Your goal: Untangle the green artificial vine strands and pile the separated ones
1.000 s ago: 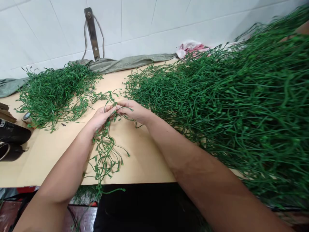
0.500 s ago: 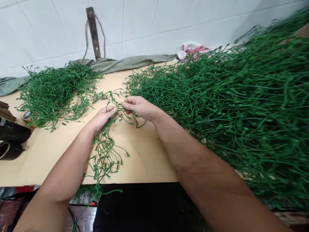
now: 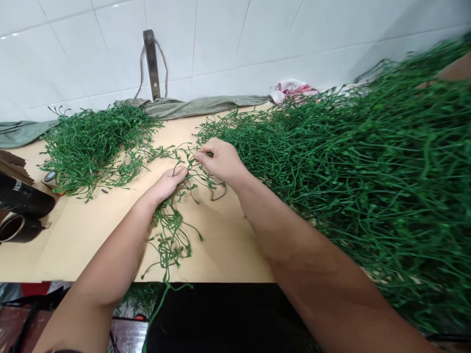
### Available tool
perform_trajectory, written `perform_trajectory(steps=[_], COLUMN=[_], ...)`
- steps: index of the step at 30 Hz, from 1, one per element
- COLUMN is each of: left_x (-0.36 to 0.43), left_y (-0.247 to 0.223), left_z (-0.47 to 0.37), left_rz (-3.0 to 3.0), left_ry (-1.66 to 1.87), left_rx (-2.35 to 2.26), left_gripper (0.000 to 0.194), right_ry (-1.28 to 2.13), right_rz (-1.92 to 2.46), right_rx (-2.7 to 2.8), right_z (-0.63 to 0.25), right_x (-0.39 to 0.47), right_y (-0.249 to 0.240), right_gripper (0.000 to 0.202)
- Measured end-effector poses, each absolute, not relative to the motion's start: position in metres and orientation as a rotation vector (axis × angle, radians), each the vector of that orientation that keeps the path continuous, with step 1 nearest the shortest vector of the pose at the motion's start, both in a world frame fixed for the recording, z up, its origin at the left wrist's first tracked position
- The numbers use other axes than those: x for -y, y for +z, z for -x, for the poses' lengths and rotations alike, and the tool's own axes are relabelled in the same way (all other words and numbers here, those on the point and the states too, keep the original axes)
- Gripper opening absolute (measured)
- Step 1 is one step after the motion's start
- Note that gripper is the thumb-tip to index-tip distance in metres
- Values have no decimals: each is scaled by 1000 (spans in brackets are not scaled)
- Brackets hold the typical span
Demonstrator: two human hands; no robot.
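Green stems [image 3: 171, 223] trail below the left hand's [image 3: 168, 185] fingers, pinched likely for steadiness; beside them, the right hand [image 3: 222, 159] pinches strands.

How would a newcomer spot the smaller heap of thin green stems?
Find the flat tan tabletop below the white tiled wall. At its back left, before the crumpled grey-green cloth, sits the smaller green-stem heap. Unlike the sprawling green heap at right, it is compact.

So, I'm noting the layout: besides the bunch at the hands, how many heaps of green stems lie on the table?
2: a smaller heap on the left and a large heap on the right, running past the frame.
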State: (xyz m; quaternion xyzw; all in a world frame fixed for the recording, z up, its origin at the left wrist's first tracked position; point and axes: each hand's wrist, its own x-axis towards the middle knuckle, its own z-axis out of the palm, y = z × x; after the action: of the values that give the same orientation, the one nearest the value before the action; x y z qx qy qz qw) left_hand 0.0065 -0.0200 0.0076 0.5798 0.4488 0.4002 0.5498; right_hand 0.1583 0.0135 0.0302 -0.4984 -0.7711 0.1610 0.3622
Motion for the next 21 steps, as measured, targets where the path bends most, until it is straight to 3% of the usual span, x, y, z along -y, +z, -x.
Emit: perform_trajectory(steps=[3,7,12,15,21], left_x=[23,31,26,21,20], left_y=[6,6,6,3,-4], left_z=[-9,-12,-14,-15,-14], left_rz=[-1392,-1566,-1468,-1405,-1310], left_ry=[947,795,900,908,1009], left_rx=[-1081,-1046,-1059,-1070,-1017], left_gripper=[42,43,43,41,37], right_ry=[228,99,-59,-171,397], right_rz=[1442,1822,1932,2052,1238], right_rx=[2009,1569,1460,1545,2346], right_z=[-159,-207,-269,-259,-191], right_x=[-22,-52,-64,-46,-1], right_y=[43,80,117,109,56], right_gripper=[20,26,29,45,55])
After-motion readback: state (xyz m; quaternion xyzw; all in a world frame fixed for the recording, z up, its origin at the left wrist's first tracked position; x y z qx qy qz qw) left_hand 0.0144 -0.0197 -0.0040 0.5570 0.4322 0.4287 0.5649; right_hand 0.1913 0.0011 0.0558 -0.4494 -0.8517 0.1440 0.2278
